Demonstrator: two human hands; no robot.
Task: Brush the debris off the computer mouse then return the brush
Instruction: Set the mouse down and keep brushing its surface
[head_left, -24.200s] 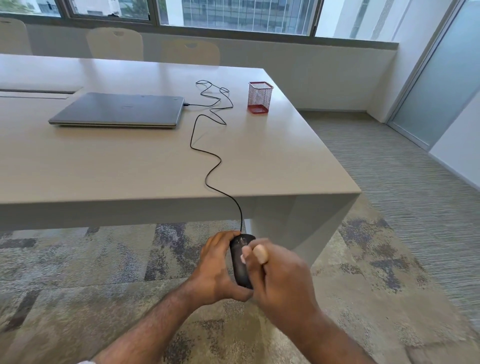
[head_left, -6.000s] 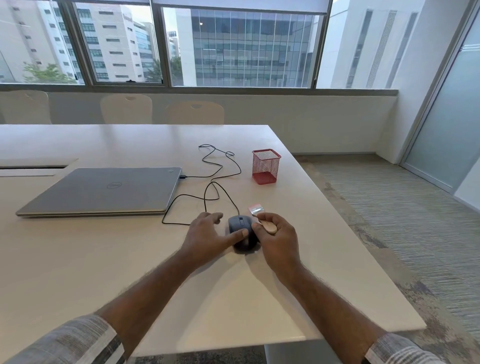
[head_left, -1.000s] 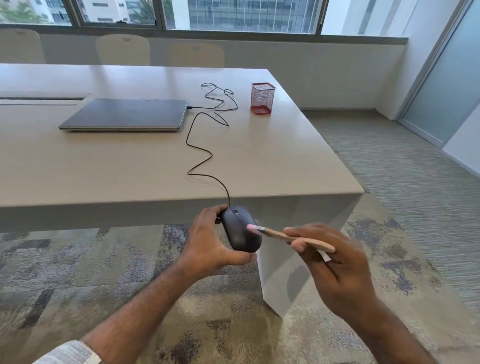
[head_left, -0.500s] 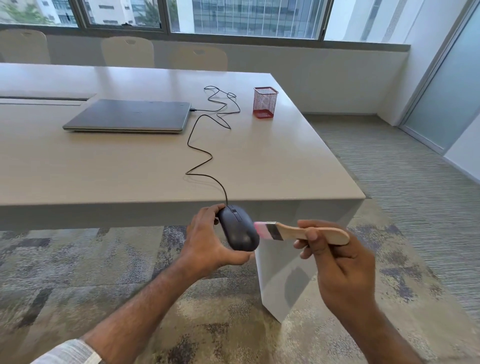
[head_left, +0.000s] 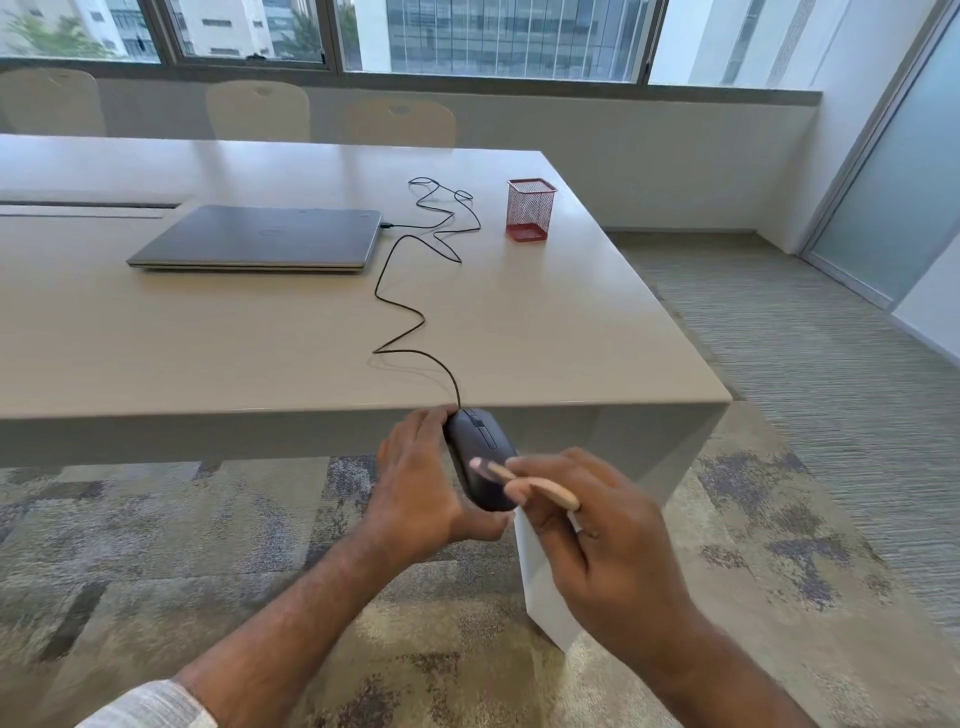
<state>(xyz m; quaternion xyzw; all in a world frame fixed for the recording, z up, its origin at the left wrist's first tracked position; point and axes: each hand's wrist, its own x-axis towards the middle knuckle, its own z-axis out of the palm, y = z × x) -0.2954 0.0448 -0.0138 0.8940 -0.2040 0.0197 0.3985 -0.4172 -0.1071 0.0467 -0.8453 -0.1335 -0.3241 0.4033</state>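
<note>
1. We see the table (head_left: 260, 338), a broad pale slab filling the left and middle of the view, its near edge running across just above the hands and its right corner standing over the patterned carpet (head_left: 156, 545).
2. Beyond the table's far side we see three light chair backs (head_left: 257, 109) under the long window (head_left: 467, 36).
3. On the table's far left part lies the laptop (head_left: 260, 236), closed and flat.
4. From the laptop's right edge we follow the black cable (head_left: 400, 296), which loops on the tabletop, then winds toward us and drops over the near edge to the mouse.
5. To the right of the cable loops, near the table's far right edge, stands the red mesh pen holder (head_left: 530, 208), upright.
6. Our left hand (head_left: 415, 488) grips the computer mouse (head_left: 480, 457) from its left side, fingers curled round it, holding it off the table, just below and in front of the near edge, buttons facing up toward us.
7. Our right hand (head_left: 597, 535) pinches the brush (head_left: 524, 480) by its wooden handle between thumb and fingers, just right of the mouse.
8. The brush's pink bristle end points left and lies on the mouse's top, near its middle; it is blurred, so we cannot tell how the bristles sit.
9. A pale striped sleeve (head_left: 150, 704) shows at the lower left.
</note>
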